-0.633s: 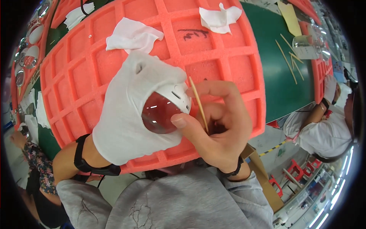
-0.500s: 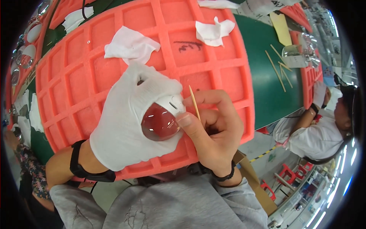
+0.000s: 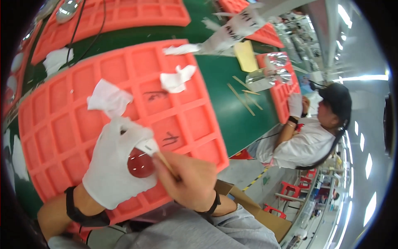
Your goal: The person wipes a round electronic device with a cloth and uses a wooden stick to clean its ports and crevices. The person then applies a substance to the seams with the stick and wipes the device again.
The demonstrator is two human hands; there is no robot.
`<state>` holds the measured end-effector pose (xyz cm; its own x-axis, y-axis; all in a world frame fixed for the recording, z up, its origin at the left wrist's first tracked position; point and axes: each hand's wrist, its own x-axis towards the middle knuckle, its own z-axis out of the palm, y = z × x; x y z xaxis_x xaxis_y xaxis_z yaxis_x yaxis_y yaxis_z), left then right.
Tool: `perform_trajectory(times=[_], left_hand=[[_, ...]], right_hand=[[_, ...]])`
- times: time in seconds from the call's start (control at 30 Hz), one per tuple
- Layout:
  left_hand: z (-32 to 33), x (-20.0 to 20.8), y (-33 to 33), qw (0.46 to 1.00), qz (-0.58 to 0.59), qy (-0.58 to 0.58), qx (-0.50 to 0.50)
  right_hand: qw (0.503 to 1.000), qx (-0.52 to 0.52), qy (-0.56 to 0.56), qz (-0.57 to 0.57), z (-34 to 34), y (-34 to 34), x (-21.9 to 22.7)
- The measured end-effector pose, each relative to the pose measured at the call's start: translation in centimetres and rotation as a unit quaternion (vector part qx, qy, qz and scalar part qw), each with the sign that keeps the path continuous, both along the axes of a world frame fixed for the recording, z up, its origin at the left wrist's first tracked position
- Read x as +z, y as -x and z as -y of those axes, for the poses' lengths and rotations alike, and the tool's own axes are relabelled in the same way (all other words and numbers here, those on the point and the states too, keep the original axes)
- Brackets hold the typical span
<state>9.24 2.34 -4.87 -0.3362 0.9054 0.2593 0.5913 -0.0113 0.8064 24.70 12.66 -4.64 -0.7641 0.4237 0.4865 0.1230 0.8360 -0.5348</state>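
My left hand (image 3: 112,162), in a white glove with a small dark hole near the thumb, is wrapped round a clear glossy globe with a white collar (image 3: 146,146). Red from the foam tray shows through the globe's dome (image 3: 140,164). My bare right hand (image 3: 190,178) is closed on a thin wooden stick (image 3: 166,164), close against the white collar; its fingers are a little blurred. Both hands are above the near edge of a red foam tray (image 3: 159,124) with square pockets. I cannot tell whether the stick's tip touches the collar.
White cloths (image 3: 108,98) lie on the tray. Several wooden sticks (image 3: 240,98) and a yellow sheet (image 3: 246,56) lie on the green table (image 3: 219,83). At right, a person (image 3: 306,128) works beside another red tray (image 3: 282,99). A cardboard box (image 3: 259,211) stands below right.
The view has swung right, so tray and hands appear farther left and lower. My right hand has turned, its back now more upward, and the stick points toward the collar instead of upward.
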Motion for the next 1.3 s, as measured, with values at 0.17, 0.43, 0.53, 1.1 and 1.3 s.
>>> perform_trajectory(times=[0.17,0.43,0.53,1.1,1.3], left_hand=[[0.1,0.6,0.0,0.999,0.023,0.02,0.015],[0.3,-0.1,-0.2,0.999,0.011,0.035,0.029],[0.2,-0.1,0.2,0.999,-0.007,0.031,0.029],[0.6,0.0,0.3,0.998,0.011,0.059,0.021],[0.7,-0.4,0.4,0.998,-0.001,0.059,0.017]], right_hand=[[0.994,-0.002,-0.085,0.064,0.4,0.3,1.9],[0.996,0.022,-0.033,0.085,-0.2,0.8,0.8],[0.994,0.008,0.054,0.099,-0.6,0.8,0.8],[0.908,-0.023,0.416,0.033,-1.0,1.4,2.7],[0.943,0.058,0.31,0.105,-1.8,-0.5,1.7]])
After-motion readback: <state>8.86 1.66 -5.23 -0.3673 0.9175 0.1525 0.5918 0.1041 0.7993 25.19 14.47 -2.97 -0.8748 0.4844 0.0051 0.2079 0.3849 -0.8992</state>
